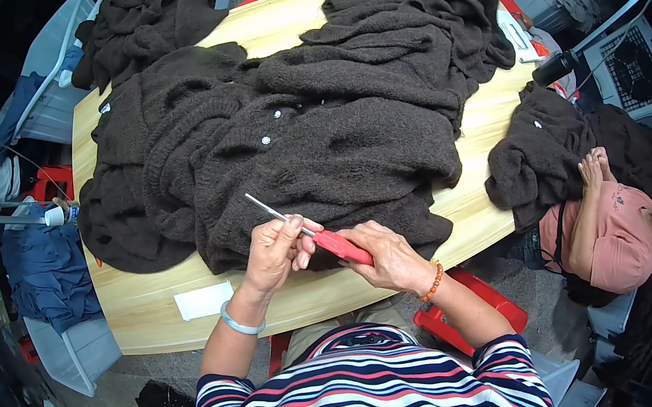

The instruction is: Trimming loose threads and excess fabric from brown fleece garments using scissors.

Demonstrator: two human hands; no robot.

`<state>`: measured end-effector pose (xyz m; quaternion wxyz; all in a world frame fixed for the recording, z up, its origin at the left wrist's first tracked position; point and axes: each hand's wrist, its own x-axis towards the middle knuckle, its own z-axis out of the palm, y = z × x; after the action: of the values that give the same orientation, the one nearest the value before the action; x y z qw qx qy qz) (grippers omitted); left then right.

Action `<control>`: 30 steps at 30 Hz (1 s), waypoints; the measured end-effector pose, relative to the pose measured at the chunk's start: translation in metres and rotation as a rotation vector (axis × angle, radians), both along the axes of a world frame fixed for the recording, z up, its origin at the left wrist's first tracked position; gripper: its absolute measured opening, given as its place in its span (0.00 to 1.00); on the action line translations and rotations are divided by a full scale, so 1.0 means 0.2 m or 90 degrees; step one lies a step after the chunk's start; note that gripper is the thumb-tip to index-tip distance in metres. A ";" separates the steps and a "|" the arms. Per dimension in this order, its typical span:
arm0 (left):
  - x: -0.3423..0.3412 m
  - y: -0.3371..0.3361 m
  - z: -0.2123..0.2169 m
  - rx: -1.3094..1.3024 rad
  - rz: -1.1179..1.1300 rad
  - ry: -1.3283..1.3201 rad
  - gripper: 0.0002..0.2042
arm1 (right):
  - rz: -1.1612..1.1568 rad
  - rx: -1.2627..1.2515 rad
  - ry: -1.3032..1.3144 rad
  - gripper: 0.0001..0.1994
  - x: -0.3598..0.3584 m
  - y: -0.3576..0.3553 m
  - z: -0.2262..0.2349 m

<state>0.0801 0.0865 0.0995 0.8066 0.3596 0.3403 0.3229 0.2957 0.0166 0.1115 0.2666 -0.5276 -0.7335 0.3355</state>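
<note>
My right hand is wrapped round the red handle of a tool. Its thin metal shaft points up and to the left, and the exact kind of tool is hard to tell. With closed fingers, my left hand pinches the shaft close to the handle. Both hands are over the near edge of a large dark brown knitted garment, spread in folds across the table. Two small shiny white pieces, perhaps buttons, show on the knit beyond my hands. A white paper lies left of my left hand.
Co-workers are at the right and the far side, with dark knitwear by the one at right. A black lamp-like head reaches over the right edge. Blue cloth fills a crate at left. A red stool stands near my right arm.
</note>
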 end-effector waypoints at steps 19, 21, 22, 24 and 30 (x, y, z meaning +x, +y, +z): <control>0.03 0.35 -0.28 0.754 0.131 0.629 0.05 | -0.071 -0.132 -0.212 0.08 0.20 -0.19 0.19; -0.04 0.37 -0.21 0.788 0.180 0.811 0.27 | -0.081 -0.105 -0.185 0.09 0.24 -0.20 0.17; -0.06 0.40 -0.18 0.776 0.221 0.907 0.35 | -0.087 -0.106 -0.182 0.09 0.25 -0.21 0.15; -0.24 0.49 -0.25 0.705 0.242 0.988 0.44 | -0.092 -0.111 -0.185 0.10 0.26 -0.22 0.14; -0.28 0.59 -0.18 0.528 0.024 0.906 0.45 | -0.083 -0.111 -0.171 0.13 0.26 -0.24 0.07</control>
<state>0.0238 0.2050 0.0639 0.1940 0.7413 0.6292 0.1305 0.3482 -0.0314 0.1257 0.1410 -0.6353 -0.6948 0.3061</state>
